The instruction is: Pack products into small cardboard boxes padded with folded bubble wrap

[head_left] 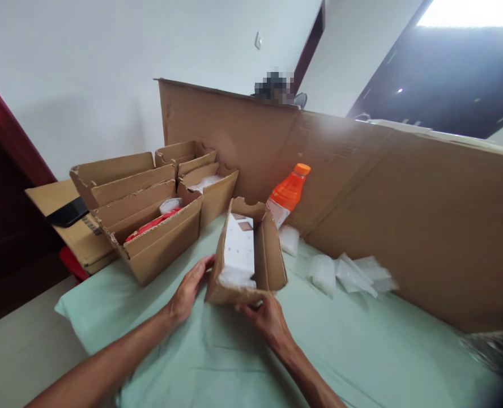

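Head view: beyond the left edge of the cloth-covered table (362, 345), a closed carton (101, 243) with a black strip (68, 212) is seen. Four open cardboard boxes are grouped at the table's far left corner. A red packet (152, 225) and a clear plastic wrapping (170, 205) are contained in the near left box (166, 243); the far left box (132, 187) and the far right box (177, 153) are placed behind. White wrapping (206, 182) is contained in the near right box (220, 195).

Near the middle of the table, a narrow open cardboard box (273, 249) is located, with a white carton (239, 243) inside. Its left wall is touched by the fingers of the left hand (187, 289); its near end is touched low down by the right hand (271, 320). Whether either hand is clamped cannot be told.

Just behind this box, an orange bottle (288, 190) is positioned. Bubble-wrap pieces (322, 273) are laid out to its right, toward the far edge, which is bordered by a cardboard partition (340, 187). At the right edge, clear plastic (493, 345) is blurred.
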